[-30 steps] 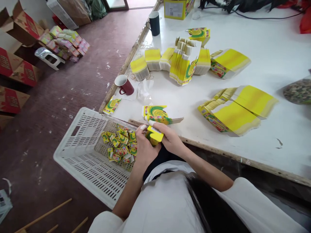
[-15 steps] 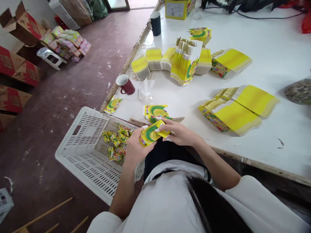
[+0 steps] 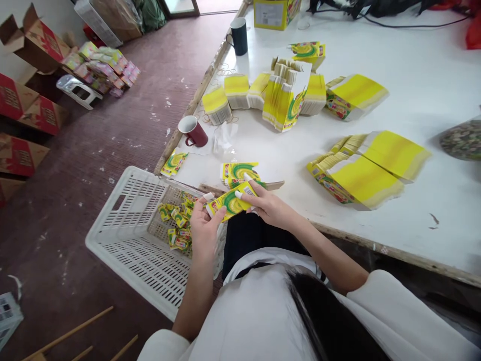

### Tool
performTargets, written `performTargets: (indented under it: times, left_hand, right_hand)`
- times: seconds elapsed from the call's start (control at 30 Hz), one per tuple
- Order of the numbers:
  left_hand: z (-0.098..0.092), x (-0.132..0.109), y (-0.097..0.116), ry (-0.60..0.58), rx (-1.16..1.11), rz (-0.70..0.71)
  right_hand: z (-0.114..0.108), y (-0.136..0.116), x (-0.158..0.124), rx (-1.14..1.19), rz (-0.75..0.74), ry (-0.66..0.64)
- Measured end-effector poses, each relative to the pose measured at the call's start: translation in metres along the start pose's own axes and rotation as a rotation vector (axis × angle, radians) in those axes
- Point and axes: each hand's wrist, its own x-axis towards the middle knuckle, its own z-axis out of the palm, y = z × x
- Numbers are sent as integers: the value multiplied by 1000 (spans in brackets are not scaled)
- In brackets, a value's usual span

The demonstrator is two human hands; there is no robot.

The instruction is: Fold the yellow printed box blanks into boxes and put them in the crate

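Observation:
A small yellow carton [image 3: 232, 204] with a green swirl is held tilted over my lap, just off the table's near edge. My left hand [image 3: 203, 228] grips its lower left end, thumb on the printed face and a white-covered fingertip at the top edge. The opposite end, with a barcode, is pinched by my right hand [image 3: 269, 204], which also has white coverings on its fingertips. Just behind, a small pile of matching yellow cartons [image 3: 239, 171] lies at the table edge, partly hidden by the held one. Below my left hand, several filled-looking small yellow packs [image 3: 179, 217] lie in a white plastic crate [image 3: 131, 220].
The white table [image 3: 376, 95] bears bundled carton stacks [image 3: 372, 165], an upright carton bundle [image 3: 283, 100], a maroon mug [image 3: 194, 133], a dark mug [image 3: 239, 37] and crumpled clear plastic [image 3: 225, 138]. A bag [image 3: 462, 140] lies far right. Cardboard boxes [image 3: 35, 108] stand on the floor.
The carton has shifted slightly left and its barcode end now lies flatter, where a flap was folded over before. My left fingers have loosened and spread along its edge.

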Motion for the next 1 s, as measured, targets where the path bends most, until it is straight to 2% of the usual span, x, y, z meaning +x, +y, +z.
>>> performTargets:
  times: [0.2,0.37,0.53,0.6,0.67,0.73,0.8,0.87,0.93,1.0]
  left_hand:
    - [3,2,-3,-12,-94,-77]
    - [8,-2,0,-98,-64,-79]
    - [7,-6,1,-91,-51,-69]
    - [9,-9,-3,-114,-45,-91]
    - [13,-13,-7,-148,-41,-124]
    - [12,-16,-10,-159,-38,-140]
    - [2,-15,-11,-125,-5,-119]
    - [-24,-9,-9,15,95,-40]
    - [-62,1,-6,254,287,68]
    - [-101,11,-3,501,538,161]
  right_hand:
    - [-11,2,-3,101,-37,-1]
    - [-1,-4,-2,263,61,178]
    - [6,-14,0,519,125,149]
    - [9,-20,4,536,186,251]
    - [15,-25,8,432,238,403]
    - [21,-29,13,329,249,460]
    - [23,-29,17,313,200,379]
    - [19,-26,21,297,158,309]
    - [9,-19,25,151,189,350]
    - [-3,-11,29,-128,293,421]
